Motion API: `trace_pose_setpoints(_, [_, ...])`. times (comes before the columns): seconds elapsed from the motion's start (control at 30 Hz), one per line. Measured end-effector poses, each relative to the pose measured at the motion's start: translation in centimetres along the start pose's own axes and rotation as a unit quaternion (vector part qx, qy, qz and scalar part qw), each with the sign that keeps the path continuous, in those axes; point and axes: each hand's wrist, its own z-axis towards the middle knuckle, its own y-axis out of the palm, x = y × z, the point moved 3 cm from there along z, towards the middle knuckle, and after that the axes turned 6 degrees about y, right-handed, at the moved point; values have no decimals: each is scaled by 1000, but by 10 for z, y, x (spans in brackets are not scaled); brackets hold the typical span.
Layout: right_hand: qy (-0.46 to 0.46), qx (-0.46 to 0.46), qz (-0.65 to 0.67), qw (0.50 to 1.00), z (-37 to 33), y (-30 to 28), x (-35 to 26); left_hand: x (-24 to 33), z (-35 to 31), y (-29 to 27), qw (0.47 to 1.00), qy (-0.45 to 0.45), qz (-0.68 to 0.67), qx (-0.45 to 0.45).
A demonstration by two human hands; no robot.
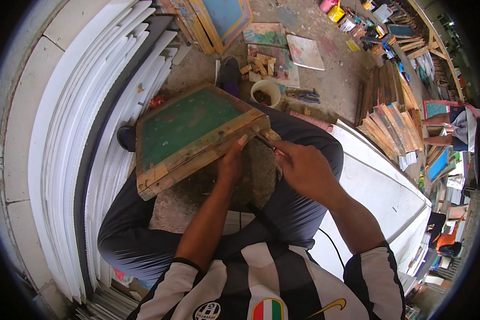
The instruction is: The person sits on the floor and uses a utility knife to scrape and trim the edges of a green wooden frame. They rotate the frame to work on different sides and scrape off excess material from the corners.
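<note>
A wooden screen-printing frame [197,158] with green mesh rests tilted across my lap. My left hand [231,164] grips its near side from below, the thumb lying against the wood close to the right corner. In my right hand [308,169] is a slim dark-shafted tool with some red on its handle, perhaps a screwdriver [265,141]. Its shaft points at the underside of that corner; whether the tip touches the wood is hard to tell. Under the corner stands a rough block [264,169], partly covered by the frame and my hands.
Beyond the frame stand a white bucket [273,89] with brown contents, pliers [308,97] and small wood pieces [260,65]. White sheets [64,133] are stacked upright at left, white panels [373,184] lie at right. Stacked wooden frames [392,125] and another person [463,128] are farther right.
</note>
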Motion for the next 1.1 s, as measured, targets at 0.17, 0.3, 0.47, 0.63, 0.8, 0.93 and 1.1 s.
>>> trace_pose_setpoints(0.17, [-8, 63, -238, 969, -13, 18, -17, -10, -1, -11, 998, -2, 59, 22])
trace_pose_setpoints(0.3, [-18, 98, -111, 989, -9, 20, -8, -7, -2, -12, 991, -35, 123, 45])
trace_pose_setpoints(0.47, [108, -79, 342, 930, 4, 26, 22, -12, -3, -10, 991, -29, 129, 35])
trace_pose_setpoints(0.63, [102, -42, 248, 962, 4, 25, 3, -10, -7, -9, 994, -1, 112, 4])
trace_pose_setpoints(0.8, [16, 11, 39, 999, 4, 30, 3, -37, -9, -20, 990, -25, 138, -24])
trace_pose_setpoints(0.93, [7, 25, -40, 999, 3, 39, -3, -50, -19, -25, 995, -50, 87, 26])
trace_pose_setpoints(1.1, [27, 57, -2, 998, -2, 45, 7, -54, -7, -25, 998, -48, 36, 19])
